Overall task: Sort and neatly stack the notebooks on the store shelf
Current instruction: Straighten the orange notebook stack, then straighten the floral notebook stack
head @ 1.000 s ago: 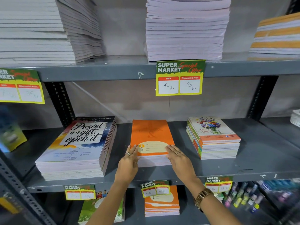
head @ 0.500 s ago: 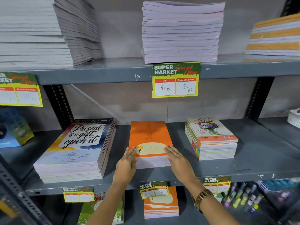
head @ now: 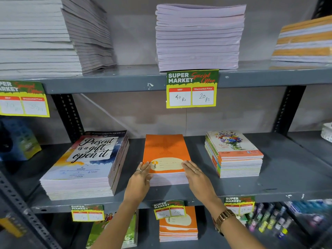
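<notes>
A: Quick one. Where's the orange stack [head: 166,159]?

B: Middle shelf [head: 287,178], centre, between the big "Present is a gift" stack [head: 84,164] on the left and the flower stack [head: 233,155] on the right. Apart from both.

A: Hands?

B: Left hand [head: 139,182] flat against the stack's near left corner, right hand [head: 196,177] flat against the near right corner. Fingers straight, palms facing in, set narrow with only the stack's width between them. Pressing, not gripping. Nothing lifted.

A: Step?

B: Looks like squaring the pile up, I'd say. Edges look fairly even at the near side. Far edge I can't check.

A: Risks?

B: Uneven push. If one palm leans harder, the pile probably skews and the top cover slides off line. Thin glossy books, likely slippery, so the upper ones could fan out instead of moving with the rest.

A: Anything else?

B: The stack sits near the shelf's front edge. Pulling the hands toward the near side could drag the lower books over the lip, onto the price tag [head: 169,209] below. Shoving far is safer, there's bare shelf behind.

A: Neighbours?

B: Wide gaps both sides. Low chance of a knock.
</notes>
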